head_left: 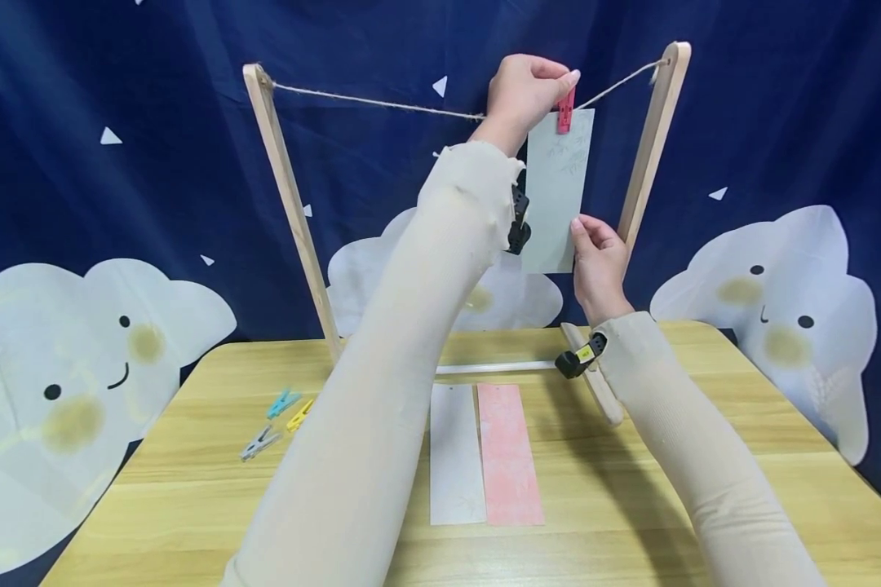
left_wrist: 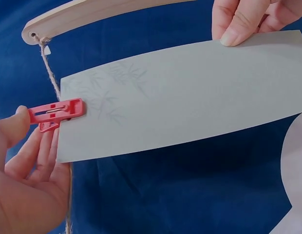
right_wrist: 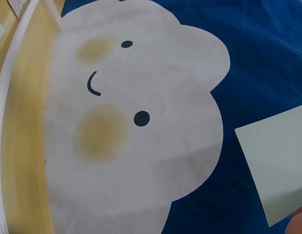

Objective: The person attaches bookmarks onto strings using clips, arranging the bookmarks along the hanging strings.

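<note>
In front of me hangs a dark blue curtain (head_left: 382, 41), softly creased and dotted with small white triangles (head_left: 110, 137). Three big white clouds show against it. The left cloud (head_left: 88, 359) wears black dot eyes, a thin curved smile and yellow cheeks, all on a slant; the right cloud (head_left: 822, 269) has the same features, tilted the other way. The middle cloud (head_left: 510, 302) is partly blocked from my head view, so there I can make out only a yellowish patch. Below me spreads a light wood-grain table (head_left: 154, 505) with rounded far corners.
</note>
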Demonstrator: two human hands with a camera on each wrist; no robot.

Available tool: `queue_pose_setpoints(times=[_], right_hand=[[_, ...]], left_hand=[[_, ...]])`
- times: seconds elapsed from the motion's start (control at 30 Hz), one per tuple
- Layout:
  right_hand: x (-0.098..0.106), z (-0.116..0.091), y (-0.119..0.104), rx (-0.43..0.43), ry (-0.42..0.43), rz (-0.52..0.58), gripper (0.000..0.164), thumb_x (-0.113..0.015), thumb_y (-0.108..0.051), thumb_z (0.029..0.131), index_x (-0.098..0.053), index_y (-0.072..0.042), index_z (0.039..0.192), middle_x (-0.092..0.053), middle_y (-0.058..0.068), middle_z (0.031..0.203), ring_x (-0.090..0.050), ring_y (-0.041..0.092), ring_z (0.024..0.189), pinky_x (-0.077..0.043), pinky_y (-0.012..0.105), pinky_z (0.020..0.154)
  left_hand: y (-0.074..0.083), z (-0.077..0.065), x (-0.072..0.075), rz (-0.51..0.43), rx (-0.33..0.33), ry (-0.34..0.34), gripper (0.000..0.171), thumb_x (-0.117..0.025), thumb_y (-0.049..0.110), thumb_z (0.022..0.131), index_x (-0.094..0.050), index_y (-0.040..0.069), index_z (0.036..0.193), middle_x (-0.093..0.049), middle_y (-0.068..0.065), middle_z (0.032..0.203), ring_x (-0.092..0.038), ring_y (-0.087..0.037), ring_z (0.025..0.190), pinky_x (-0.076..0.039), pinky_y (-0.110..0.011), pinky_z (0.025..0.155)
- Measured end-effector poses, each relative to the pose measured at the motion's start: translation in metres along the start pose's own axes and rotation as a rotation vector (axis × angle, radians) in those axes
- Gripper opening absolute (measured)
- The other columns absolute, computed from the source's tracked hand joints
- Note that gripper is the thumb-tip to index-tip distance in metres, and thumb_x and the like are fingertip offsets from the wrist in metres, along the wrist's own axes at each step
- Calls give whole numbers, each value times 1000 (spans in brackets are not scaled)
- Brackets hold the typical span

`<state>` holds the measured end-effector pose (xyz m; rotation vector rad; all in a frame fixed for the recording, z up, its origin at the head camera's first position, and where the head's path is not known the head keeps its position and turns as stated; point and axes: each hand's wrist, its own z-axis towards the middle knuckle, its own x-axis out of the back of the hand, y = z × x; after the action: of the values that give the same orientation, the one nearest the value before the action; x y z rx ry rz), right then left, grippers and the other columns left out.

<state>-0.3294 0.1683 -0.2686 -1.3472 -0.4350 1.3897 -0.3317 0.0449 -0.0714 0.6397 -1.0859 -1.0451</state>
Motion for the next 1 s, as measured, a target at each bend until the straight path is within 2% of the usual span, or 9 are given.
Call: queue_pose_setpoints(times=[0.2, 0.37, 0.47, 0.7, 0.83, 1.0], right_hand=[[4, 1, 3, -9, -15, -55, 10, -65, -14, 89, -69, -10, 97, -59, 0, 90, -48, 11, 80, -40, 18, 68], [7, 2, 3, -12, -47, -61, 12, -64, -15, 90, -68, -10, 99, -59, 0, 92, -48, 11, 81, -41, 18, 69], [9, 3, 3, -18, -63, -53, 11, -63, -15, 90, -68, -10, 99, -59, -1, 92, -48, 11, 81, -42, 18, 70], [17, 3, 7, -13, -77, -134, 10, -63, -18, 91, -67, -13, 97, -60, -2, 92, -48, 10, 83, -40, 22, 79], [20, 3, 8, -8, -93, -157, 10, -64, -22, 91, -66, -14, 97, -60, -4, 95, -48, 10, 88, -39, 23, 81], [22, 2, 10, -19, -83, -119, 8, -64, -18, 91, -66, -11, 94, -60, -4, 89, -48, 8, 86, -38, 21, 78]], left_hand=[[-3, 0, 2, -58, 45, -40, 27, -67, 30, 88, -69, 12, 108, -64, 5, 109, -53, -4, 98, -39, -14, 84], [-5, -2, 7, -108, 49, -37, 37, -69, 31, 87, -64, 14, 119, -60, 5, 120, -51, -5, 108, -40, -15, 93], [-6, -4, 11, -153, 45, -36, 38, -68, 29, 87, -63, 14, 121, -59, 4, 121, -53, -6, 108, -41, -14, 92], [-14, -15, 21, -276, -4, -87, 38, -67, 23, 89, -61, 10, 124, -61, 1, 121, -60, -9, 103, -46, -12, 84], [-24, -25, 33, -307, -21, -103, 39, -67, 22, 89, -61, 9, 125, -61, 0, 122, -61, -11, 103, -47, -12, 84], [-41, -38, 57, -329, 5, -113, 40, -69, 21, 87, -61, 7, 124, -62, -2, 120, -61, -14, 103, -49, -15, 83]])
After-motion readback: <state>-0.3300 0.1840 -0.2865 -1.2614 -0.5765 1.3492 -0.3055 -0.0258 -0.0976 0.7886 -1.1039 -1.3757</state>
